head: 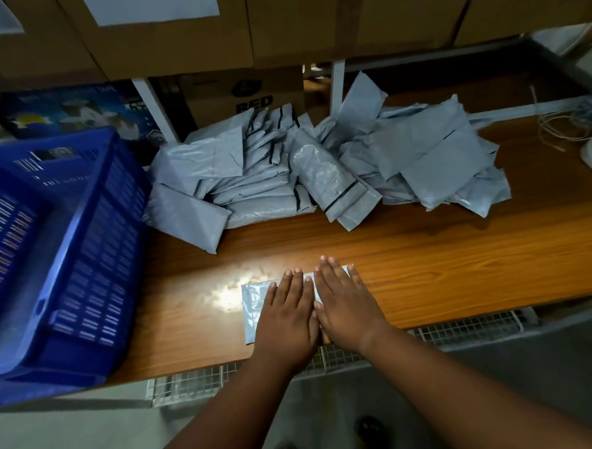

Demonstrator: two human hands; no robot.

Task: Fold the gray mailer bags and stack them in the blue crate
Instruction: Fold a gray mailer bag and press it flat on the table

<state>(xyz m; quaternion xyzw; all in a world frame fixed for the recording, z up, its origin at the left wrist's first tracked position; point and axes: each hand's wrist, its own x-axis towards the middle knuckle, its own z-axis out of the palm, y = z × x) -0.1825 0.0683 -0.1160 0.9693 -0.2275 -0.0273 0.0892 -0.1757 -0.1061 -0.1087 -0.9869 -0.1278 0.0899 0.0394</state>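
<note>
Left hand point(287, 315) and right hand point(345, 306) flat, fingers straight, pressing a gray mailer bag point(254, 303), gripping nothing.
Mailer pile point(319, 168) at 12 o'clock; blue crate point(82, 235) at 9.

hands point(285, 314) hide mailer point(254, 300) (mostly), crate point(83, 242) cropped
</note>
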